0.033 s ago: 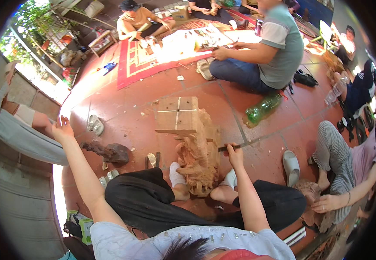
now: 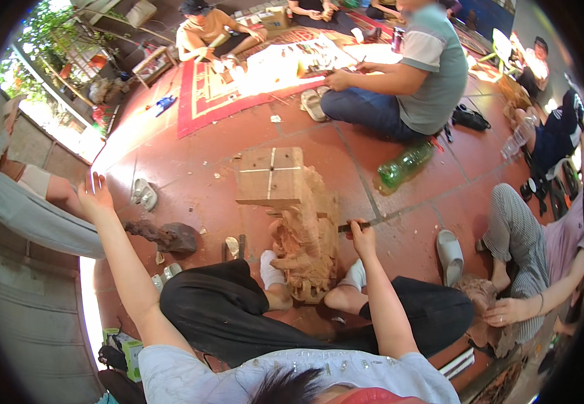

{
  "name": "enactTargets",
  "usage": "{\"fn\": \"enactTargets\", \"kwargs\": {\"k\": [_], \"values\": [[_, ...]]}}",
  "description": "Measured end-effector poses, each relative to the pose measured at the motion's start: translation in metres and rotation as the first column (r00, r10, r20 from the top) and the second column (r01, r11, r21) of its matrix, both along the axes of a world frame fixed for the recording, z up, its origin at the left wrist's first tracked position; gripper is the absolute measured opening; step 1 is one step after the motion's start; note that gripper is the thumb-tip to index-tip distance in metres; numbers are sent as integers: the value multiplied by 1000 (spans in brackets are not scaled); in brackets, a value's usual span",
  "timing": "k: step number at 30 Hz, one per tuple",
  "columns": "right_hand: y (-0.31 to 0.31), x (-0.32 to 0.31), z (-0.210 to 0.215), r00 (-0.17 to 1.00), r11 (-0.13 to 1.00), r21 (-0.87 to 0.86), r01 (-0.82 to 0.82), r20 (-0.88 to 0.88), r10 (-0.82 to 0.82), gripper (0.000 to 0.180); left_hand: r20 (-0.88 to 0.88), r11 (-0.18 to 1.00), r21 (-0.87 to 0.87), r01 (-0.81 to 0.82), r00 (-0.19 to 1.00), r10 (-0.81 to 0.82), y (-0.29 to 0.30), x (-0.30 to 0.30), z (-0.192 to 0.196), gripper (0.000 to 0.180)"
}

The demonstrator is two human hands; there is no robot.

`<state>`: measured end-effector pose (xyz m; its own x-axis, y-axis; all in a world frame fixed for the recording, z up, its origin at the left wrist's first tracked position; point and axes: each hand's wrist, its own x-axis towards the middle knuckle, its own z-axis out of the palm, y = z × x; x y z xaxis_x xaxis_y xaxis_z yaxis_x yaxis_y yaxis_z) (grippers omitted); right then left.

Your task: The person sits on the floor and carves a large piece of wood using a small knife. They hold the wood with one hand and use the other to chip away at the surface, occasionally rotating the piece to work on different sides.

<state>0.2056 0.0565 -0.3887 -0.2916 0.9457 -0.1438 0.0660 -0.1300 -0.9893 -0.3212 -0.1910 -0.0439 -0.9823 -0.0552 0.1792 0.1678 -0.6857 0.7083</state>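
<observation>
Between my feet stands a carved wooden block (image 2: 305, 256), its squared end (image 2: 270, 176) marked with a pale cross and its lower part cut into rough shapes. To the right of it my right hand (image 2: 362, 237) is closed round a slim dark tool (image 2: 350, 228), whose kind I cannot make out. My left hand (image 2: 95, 196) is raised out to the left, fingers stretched and apart, holding nothing. It is nearest to another person's bent leg (image 2: 46, 188). A dark, rough wood piece (image 2: 171, 236) lies on the floor below that hand.
On the tiled floor (image 2: 238, 135) are a green plastic bottle (image 2: 403, 168), grey slippers (image 2: 451, 257) and wood chips. A person in a grey-green shirt (image 2: 433, 74) sits ahead by a red mat (image 2: 194, 111). Another person's hand (image 2: 507, 312) rests on a carving (image 2: 477, 296) at right.
The whole view has shifted slightly. Both hands keep the same pose, and the carved block stands where it was.
</observation>
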Motion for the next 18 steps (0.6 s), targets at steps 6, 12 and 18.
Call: {"fn": "enactTargets", "kwargs": {"k": [6, 12, 18], "values": [[-12, -13, -33, 971, 971, 238, 19, 226, -74, 23, -309, 635, -640, 432, 612, -728, 134, 162, 23, 32], [0, -17, -22, 985, 991, 78, -108, 146, 96, 24, -213, 195, -971, -137, 131, -968, 155, 301, 24, 41], [-18, -16, 4, 992, 996, 94, 6, 126, -17, 24, -140, 136, -970, -201, 6, -990, 178, 317, 9, 42]]}}
